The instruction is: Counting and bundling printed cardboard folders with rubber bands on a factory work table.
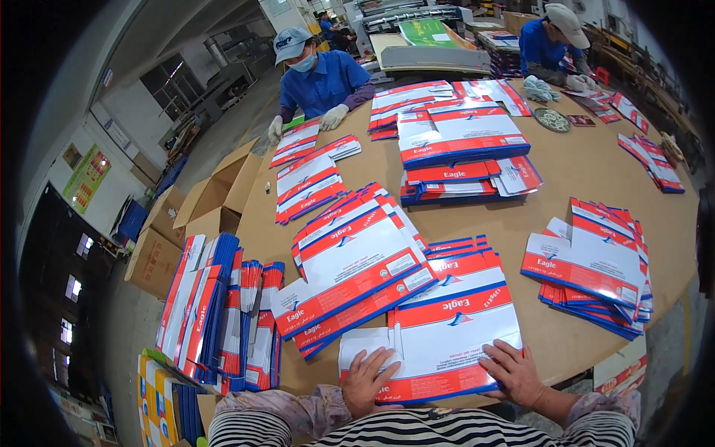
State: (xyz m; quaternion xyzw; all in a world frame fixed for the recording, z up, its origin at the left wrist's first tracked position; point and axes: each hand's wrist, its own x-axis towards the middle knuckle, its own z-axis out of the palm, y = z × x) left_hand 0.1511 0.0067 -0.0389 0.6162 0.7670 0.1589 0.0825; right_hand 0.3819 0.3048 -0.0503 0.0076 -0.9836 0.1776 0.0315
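A flat red, white and blue printed carton (458, 339) lies in front of me at the table's near edge, on top of others like it. My left hand (367, 381) rests on its lower left part, fingers spread. My right hand (514, 372) lies on its right end with the fingers stretched out. Neither hand grips anything. Touching this pile on its far left side is a fanned stack of the same flat cartons (350, 257). Left of that, a row of folded cartons (197, 309) stands on edge.
More carton stacks lie at the far middle (462, 134) and right (588, 257) of the brown table (477, 223). Open cardboard boxes (216, 186) stand at its left. Gloved co-workers in blue work at the far left (320, 82) and far right (547, 48).
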